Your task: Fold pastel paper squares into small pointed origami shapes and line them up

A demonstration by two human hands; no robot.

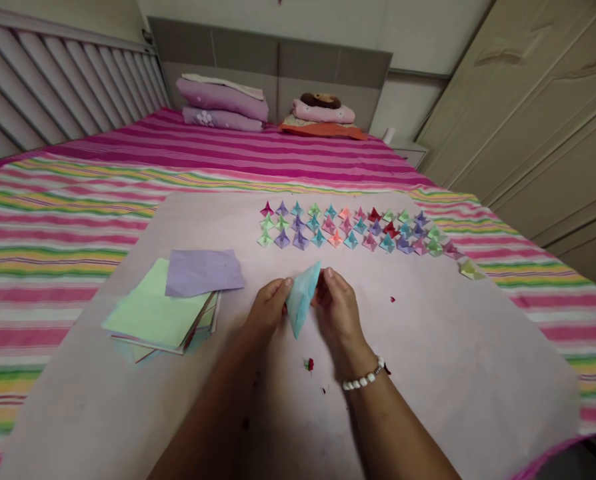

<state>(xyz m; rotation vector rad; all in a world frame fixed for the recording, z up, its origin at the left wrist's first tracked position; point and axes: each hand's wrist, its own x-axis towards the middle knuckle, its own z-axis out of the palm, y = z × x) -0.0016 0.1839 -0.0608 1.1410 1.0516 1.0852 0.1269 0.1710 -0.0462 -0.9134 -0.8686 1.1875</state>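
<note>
A light-blue sheet of folded paper (302, 297) is held up off the white board, pointed at its top and bottom. My left hand (271, 303) pinches its left edge between thumb and fingers. On the other side my right hand (337, 300), with a white bead bracelet at the wrist, has its fingers closed at the paper's right edge; the fingertips are partly hidden. Beyond the hands, several small folded paper pieces (335, 238) in many colours stand in rows. To the left lies a stack of green paper sheets (153, 313) with a purple sheet (203, 272) on top.
A large pale board (103, 400) lies on a bed with a striped cover (23, 293). Small red scraps (309, 365) are scattered near my arms. Folded bedding (223, 103) sits by the headboard (243, 60); a white railing (68, 80) runs along the left, a wardrobe (543, 120) along the right.
</note>
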